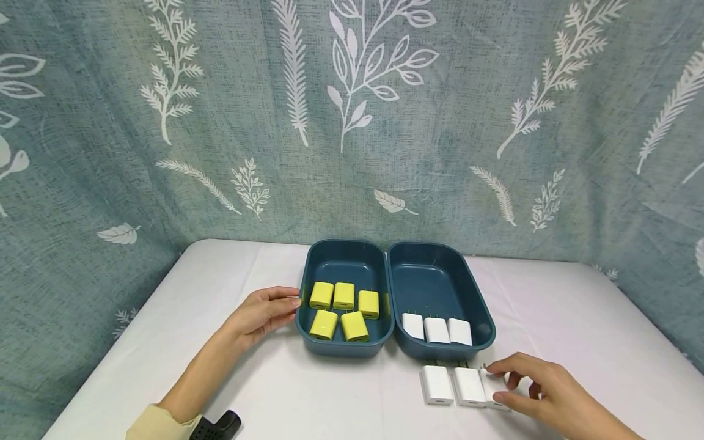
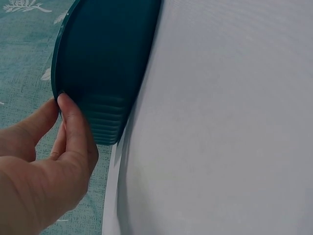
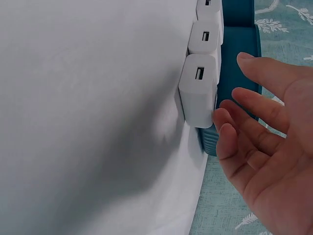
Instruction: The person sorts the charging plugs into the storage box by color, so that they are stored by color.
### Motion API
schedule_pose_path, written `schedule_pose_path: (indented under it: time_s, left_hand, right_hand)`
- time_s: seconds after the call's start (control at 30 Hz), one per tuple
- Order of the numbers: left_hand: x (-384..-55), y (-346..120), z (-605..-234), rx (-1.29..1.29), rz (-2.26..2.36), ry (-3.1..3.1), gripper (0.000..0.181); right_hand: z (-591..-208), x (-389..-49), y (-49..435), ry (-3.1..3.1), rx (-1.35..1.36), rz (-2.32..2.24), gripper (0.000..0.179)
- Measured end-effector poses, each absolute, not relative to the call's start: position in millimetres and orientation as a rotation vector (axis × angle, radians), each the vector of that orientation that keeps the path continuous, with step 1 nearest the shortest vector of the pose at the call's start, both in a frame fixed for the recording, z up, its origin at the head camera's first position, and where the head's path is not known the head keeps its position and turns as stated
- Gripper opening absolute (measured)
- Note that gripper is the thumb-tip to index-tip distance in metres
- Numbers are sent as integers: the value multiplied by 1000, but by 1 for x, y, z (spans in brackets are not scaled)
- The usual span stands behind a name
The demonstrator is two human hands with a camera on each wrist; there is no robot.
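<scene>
My left hand [image 1: 267, 315] rests its fingertips against the left side of a dark blue bin [image 1: 343, 349], right at the rim in the left wrist view. Several yellow USB charger plugs [image 1: 344, 296] lie in that bin. Over the table at the right, my right hand [image 1: 541, 388] spreads its thumb and fingers around the rightmost white charger [image 3: 198, 90]. Its fingertips are close to that charger but do not grip it. Two more white chargers [image 1: 470, 386] lie beside it in a row, their USB ports facing the front.
A second dark blue bin [image 1: 484, 315] stands against the right side of the first, with three white chargers [image 1: 437, 330] along its near end. White cloth [image 1: 247, 391] covers the table. A patterned green curtain [image 1: 352, 183] hangs behind and at both sides.
</scene>
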State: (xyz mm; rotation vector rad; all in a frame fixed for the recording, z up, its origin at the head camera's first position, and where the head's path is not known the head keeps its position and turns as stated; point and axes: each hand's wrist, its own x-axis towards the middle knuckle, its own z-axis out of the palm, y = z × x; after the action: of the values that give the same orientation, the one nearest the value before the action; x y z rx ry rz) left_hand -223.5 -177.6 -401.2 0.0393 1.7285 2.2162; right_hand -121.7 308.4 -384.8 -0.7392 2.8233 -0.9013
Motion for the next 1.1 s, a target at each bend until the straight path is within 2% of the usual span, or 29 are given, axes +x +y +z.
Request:
schedule_pose_path:
  time_s: [1.1]
  left_hand:
    - [-223,-178,-400,29,2205,1733,38]
  right_hand:
    - [-388,-121,321,2816,-734,-757,53]
